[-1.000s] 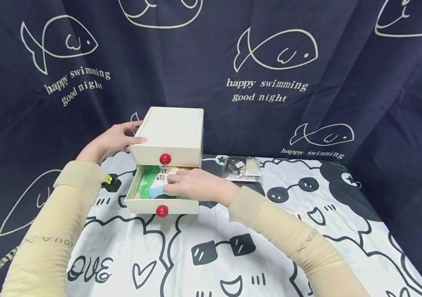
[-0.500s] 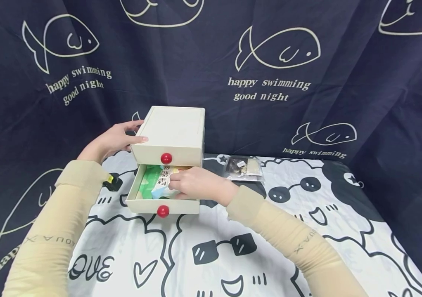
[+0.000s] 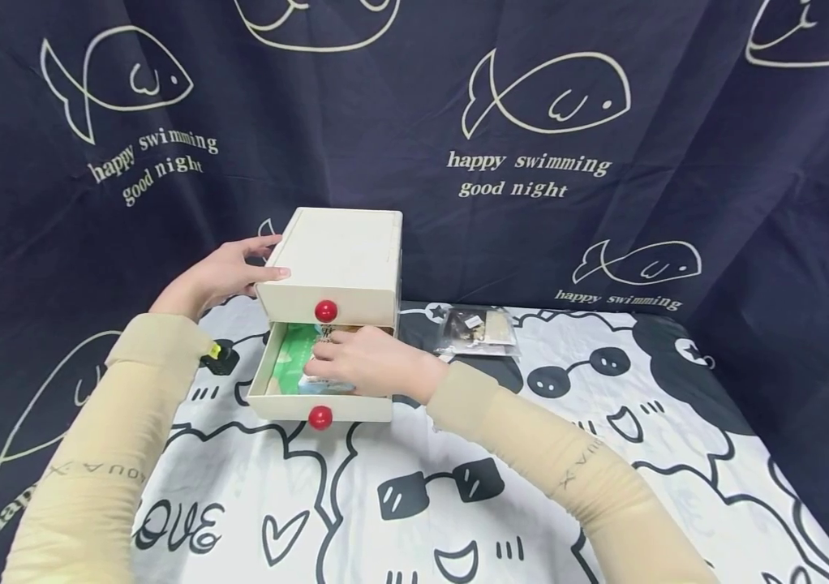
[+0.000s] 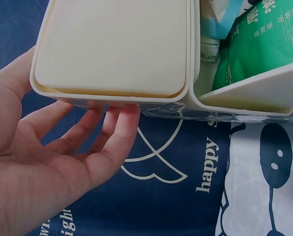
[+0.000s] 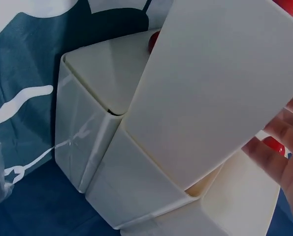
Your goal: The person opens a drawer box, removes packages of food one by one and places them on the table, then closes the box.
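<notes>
White drawer box (image 3: 341, 251) near the back left corner of the cloth-covered counter (image 3: 254, 470), navy fish curtain (image 3: 356, 130) behind.
My left hand (image 3: 221, 276) is clamped on the box's side; my right hand (image 3: 367, 361) touches the blue-white packet (image 3: 318, 386) in the lower drawer (image 3: 276, 407), whether clamped I cannot tell.

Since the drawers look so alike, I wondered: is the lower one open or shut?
Open: the lower drawer juts out beneath the upper drawer, exposing a green packet.

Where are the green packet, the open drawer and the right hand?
Green packet (image 4: 265, 42), left wrist view: on its printed green face.
Open drawer (image 3: 358, 408), head view: on its front panel.
Right hand (image 3: 372, 360), head view: on its back.
</notes>
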{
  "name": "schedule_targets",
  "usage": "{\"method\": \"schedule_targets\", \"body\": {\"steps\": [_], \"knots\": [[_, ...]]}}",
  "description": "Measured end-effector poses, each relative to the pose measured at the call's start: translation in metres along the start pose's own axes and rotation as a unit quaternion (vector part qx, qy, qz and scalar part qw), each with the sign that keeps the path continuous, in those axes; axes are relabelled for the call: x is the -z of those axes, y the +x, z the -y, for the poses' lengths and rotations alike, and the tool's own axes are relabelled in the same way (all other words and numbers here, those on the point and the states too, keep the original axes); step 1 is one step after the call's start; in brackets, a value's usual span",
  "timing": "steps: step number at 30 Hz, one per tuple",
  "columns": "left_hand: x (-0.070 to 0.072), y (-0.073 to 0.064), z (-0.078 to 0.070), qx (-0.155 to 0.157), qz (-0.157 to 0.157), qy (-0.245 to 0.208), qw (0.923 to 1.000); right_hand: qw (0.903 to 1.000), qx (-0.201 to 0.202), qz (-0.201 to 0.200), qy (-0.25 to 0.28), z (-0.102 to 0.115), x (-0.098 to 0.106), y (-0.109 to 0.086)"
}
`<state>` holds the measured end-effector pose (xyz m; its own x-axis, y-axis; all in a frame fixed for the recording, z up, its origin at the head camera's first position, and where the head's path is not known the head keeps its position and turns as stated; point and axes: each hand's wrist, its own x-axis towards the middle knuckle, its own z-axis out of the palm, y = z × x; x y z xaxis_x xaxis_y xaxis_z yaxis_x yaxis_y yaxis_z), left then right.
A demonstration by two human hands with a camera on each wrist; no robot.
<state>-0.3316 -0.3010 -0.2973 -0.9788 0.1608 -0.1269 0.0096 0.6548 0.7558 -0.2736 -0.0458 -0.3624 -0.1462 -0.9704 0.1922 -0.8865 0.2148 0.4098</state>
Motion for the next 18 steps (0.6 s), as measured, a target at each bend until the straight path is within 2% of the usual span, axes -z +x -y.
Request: {"method": "schedule_targets", "body": {"steps": [4,11,18], "knots": [[0.0011,-0.0002,0.0006,0.001,0.001,-0.001,1.0,0.9999,0.006,0.011,-0.005,0.0023,0.0,0.0033],[0.0009,0.0005,0.0004,-0.001,0.002,-0.007,1.0,0.9987,0.007,0.01,-0.049,0.0073,0.0001,0.003],[0.0016,0.0008,0.0017,0.004,0.001,-0.007,1.0,0.9988,-0.005,0.01,-0.048,0.0077,-0.0015,0.0003]]}}
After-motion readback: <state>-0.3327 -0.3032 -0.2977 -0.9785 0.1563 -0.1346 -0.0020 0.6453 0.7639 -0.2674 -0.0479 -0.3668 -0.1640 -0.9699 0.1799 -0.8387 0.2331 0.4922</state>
